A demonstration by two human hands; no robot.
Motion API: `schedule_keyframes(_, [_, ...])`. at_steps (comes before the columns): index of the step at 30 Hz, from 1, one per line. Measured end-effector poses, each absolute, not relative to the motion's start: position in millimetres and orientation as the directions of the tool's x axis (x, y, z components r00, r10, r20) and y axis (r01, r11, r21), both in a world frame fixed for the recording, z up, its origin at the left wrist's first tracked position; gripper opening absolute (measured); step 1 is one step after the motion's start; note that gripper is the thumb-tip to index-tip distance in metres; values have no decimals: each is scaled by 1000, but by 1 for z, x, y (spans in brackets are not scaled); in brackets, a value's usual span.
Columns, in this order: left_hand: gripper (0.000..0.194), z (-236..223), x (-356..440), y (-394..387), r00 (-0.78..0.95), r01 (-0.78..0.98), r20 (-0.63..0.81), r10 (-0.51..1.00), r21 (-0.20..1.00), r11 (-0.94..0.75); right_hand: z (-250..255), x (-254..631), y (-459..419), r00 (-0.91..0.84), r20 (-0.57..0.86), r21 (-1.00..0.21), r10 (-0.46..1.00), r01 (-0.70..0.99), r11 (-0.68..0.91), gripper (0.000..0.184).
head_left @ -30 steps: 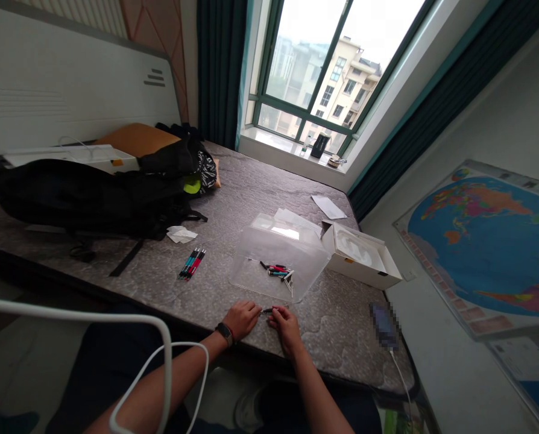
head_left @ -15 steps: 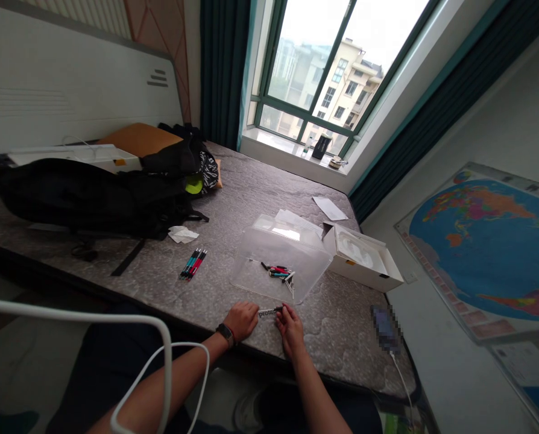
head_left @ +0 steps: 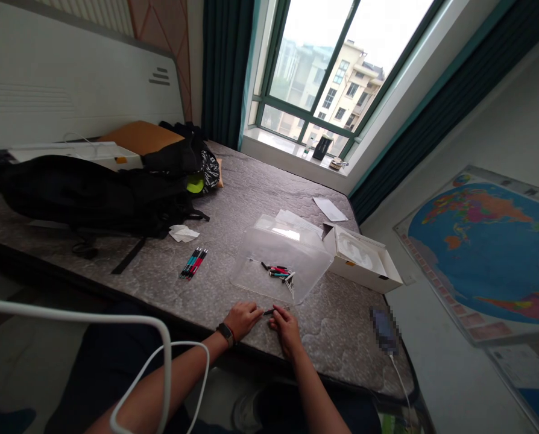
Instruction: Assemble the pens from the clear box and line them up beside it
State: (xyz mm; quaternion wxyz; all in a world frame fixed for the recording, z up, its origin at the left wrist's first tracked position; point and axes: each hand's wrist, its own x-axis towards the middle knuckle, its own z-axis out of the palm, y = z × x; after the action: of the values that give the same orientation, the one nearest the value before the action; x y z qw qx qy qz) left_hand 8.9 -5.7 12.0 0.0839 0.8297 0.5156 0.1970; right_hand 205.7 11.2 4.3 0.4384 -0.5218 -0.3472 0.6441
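Observation:
My left hand, with a dark band on its wrist, pinches the left end of a thin pen piece near the front edge of the mattress. Opposite it, my right hand has its fingers closed on a short black pen part. The black part bridges the small gap between my fingertips. Just beyond lies a clear plastic bin with loose red, teal and black pen parts and thin white pieces in it. To the left, several teal and red pens lie side by side.
A white box stands right of the bin, with a phone on its cable nearer the edge. Crumpled tissue and a black backpack lie left. A white tube crosses the lower left foreground.
My right hand has moved slightly left towards my left hand. The thin pale piece that showed between them is now mostly covered, and the black part sits between the fingertips.

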Motion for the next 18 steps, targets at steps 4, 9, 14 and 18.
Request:
schedule_keyframes(4, [30, 12, 11, -5, 372, 828, 247, 895, 348, -440, 2, 206, 12, -26, -372, -897, 928, -249, -366, 50])
schedule_keyframes(9, [27, 13, 13, -6, 314, 836, 243, 918, 387, -388, 2, 208, 11, 37, -394, -861, 919, -364, -355, 36])
schedule_keyframes(14, [27, 14, 11, -5, 228, 843, 224, 947, 441, -308, 30, 215, 21, -121, -443, -849, 889, -261, -459, 38])
schedule_keyframes(18, [29, 15, 11, -5, 213, 849, 227, 950, 438, -295, 48, 216, 32, 101, -327, -891, 939, -363, -271, 53])
